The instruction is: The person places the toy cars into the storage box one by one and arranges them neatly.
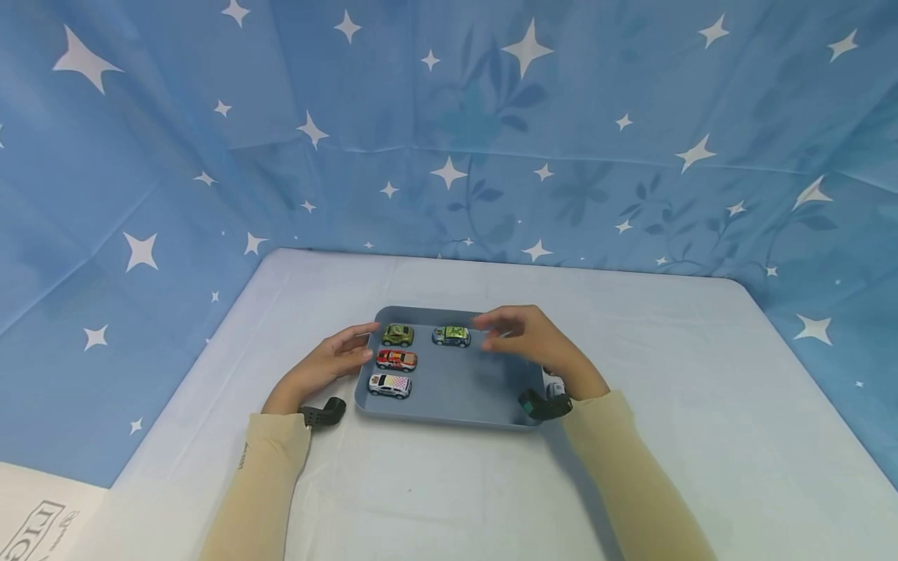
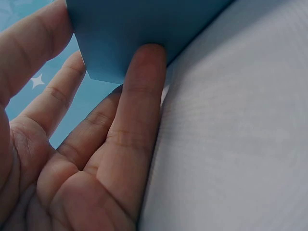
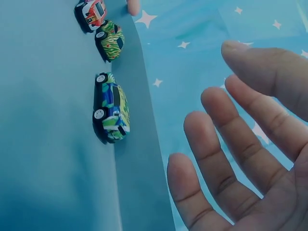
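A blue-grey tray [image 1: 463, 389] lies on the table with several toy cars in it. Down its left side run a green car [image 1: 397, 335], a red car [image 1: 396, 359] and a white car with a dotted roof [image 1: 390, 386]. A blue-and-green car [image 3: 111, 108] stands apart from them by the far wall. My left hand [image 1: 326, 365] touches the tray's left wall from outside, its fingers [image 2: 144, 86] fairly straight. Over the tray's right part hovers my right hand [image 1: 529, 335], fingers loosely bent and holding nothing, nearest the blue-and-green car.
Beside the tray's right edge sits a whitish object [image 1: 553, 384], mostly hidden by my right wrist. A white cloth covers the table [image 1: 701, 366]. Blue curtains [image 1: 449, 210] with white stars stand behind and at the sides. A printed sheet [image 1: 42, 514] shows at lower left.
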{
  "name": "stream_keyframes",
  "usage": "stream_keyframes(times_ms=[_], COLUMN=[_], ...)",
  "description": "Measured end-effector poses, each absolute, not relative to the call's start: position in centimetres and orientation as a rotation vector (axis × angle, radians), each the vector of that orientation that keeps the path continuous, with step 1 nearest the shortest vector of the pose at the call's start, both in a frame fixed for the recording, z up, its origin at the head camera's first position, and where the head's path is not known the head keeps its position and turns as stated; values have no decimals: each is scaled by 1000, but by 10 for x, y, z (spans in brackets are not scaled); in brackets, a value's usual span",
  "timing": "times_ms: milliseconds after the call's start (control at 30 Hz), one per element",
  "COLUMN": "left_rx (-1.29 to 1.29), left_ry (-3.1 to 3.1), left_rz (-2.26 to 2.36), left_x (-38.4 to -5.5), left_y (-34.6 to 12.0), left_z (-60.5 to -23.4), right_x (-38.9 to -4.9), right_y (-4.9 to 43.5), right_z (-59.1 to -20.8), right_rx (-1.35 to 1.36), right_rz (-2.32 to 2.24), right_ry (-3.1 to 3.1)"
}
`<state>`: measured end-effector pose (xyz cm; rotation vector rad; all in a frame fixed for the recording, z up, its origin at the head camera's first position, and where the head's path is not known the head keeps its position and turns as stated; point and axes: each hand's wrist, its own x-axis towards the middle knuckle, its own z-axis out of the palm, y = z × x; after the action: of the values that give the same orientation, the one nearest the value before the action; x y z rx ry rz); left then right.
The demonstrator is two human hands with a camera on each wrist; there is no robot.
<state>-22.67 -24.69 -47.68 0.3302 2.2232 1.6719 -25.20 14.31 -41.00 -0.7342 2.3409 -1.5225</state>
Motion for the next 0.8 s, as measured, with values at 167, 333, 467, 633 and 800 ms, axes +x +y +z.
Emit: stream_keyframes(times_ms=[167,333,467,633,800], left_rx=[332,339,338,325,334], left_ry=[2219,2216,2220,2216,2215], left_rz=[1674,1674,1668,1660,1660], left_x=[-227,-228,-227,-226,-226], left_y=[-247,-247,-247,-247,-247], left_z=[-477,-478,-479,-478,-477], right_x=[-248,-242,-237,-231,-225], right_y=[153,163,172,184,196], right_z=[-409,-409,-411,-414,-419], right_rx=[-779,-799,-795,-788,-769], right_rz=[-1518,-1494,-1491,-1491,-1521], right_ry=[2370,2428,2459,2492,2502])
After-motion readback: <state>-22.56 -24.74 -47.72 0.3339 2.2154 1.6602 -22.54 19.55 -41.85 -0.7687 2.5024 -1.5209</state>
